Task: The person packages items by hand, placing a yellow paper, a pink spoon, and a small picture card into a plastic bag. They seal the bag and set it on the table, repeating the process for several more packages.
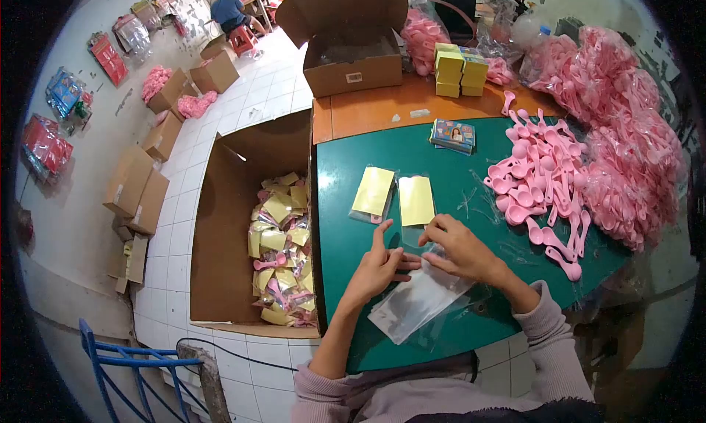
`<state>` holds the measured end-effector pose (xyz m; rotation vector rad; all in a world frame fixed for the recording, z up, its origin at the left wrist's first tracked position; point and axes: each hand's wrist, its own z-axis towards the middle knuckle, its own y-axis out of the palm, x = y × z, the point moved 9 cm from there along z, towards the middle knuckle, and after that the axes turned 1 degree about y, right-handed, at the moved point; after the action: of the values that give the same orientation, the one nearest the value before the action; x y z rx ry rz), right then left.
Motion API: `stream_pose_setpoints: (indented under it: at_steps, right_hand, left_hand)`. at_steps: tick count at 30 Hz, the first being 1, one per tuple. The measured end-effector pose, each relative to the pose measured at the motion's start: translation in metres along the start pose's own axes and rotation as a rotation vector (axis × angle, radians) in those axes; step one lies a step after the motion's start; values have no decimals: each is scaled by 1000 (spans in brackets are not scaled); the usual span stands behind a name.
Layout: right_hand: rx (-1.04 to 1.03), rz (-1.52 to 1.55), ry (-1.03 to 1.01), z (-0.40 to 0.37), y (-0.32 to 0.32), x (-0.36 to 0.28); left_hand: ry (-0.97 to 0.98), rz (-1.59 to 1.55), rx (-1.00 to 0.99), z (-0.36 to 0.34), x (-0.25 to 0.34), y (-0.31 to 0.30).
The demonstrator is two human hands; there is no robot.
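Observation:
My left hand [380, 270] is over the green table with its index finger stretched up and the other fingers apart, holding nothing I can see. Beside it, my right hand [462, 252] has bent fingers, with a gap between thumb and index finger. Under both hands lies a stack of clear plastic bags [415, 301]. Just beyond them lie a bag with a yellow card [417, 200] and, to its left, another bagged yellow card [373, 190] with a bit of pink at its lower end. The right fingertips are close to the lower end of the nearer bag.
A pile of pink measuring spoons [540, 165] lies to the right, by large bags of pink spoons [632, 158]. Farther back are blue printed cards [452, 136] and yellow card stacks [460, 70]. At left stands a deep carton [250, 147] of packed bags. A person [232, 15] sits far off.

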<state>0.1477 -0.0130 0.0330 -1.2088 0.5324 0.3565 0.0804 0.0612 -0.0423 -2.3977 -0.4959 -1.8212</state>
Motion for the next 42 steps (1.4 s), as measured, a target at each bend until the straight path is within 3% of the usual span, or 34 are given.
stream_pose_setpoints:
  at_steps: [6, 16, 19, 21, 23, 24, 26, 27, 28, 29, 31, 33, 35, 38, 41, 42]
  right_hand:
    - [-80, 124, 119, 3, 22, 16]
    - [-89, -19, -22, 4, 23, -2]
    - [-71, -96, -117, 3, 24, -20]
    - [-43, -99, -182, 4, 17, -28]
    - [-303, 370, -243, 1, 15, -28]
    - [-341, 568, -149, 1, 5, -13]
    - [-185, 515, -19, -1, -36, 33]
    - [-45, 471, 248, -6, -60, 75]
    - [322, 212, 383, -21, -99, 113]
    - [551, -492, 466, -36, -131, 109]
    - [681, -1202, 512, -46, -136, 90]
    - [469, -378, 56, -23, -97, 58]
    - [125, 157, 44, -3, -40, 21]
    - [189, 59, 4, 0, -14, 14]
    - [131, 297, 146, -1, -24, 30]
    - [117, 285, 98, -1, -23, 31]
  left_hand:
    - [32, -1, 20, 1, -3, -3]
    - [49, -70, 80, 6, -4, -6]
    - [99, -121, -5, 11, -10, -4]
    - [119, 34, 77, 12, -8, -11]
    - [125, -85, 151, 10, -2, -15]
    - [126, -205, 221, 8, 1, -20]
    - [121, -188, 188, 4, 8, -16]
    - [123, -170, 149, 3, 12, -13]
    - [128, -140, 128, 4, 11, -12]
    - [134, -143, 123, 4, 11, -11]
    - [148, -168, 131, 6, 11, -10]
    - [165, -208, 144, 7, 11, -9]
    - [167, -236, 157, 5, 11, -9]
    - [198, -352, 146, 0, 22, -11]
    - [133, -143, 49, -2, 20, -11]
    - [185, -11, 22, -1, 20, -10]
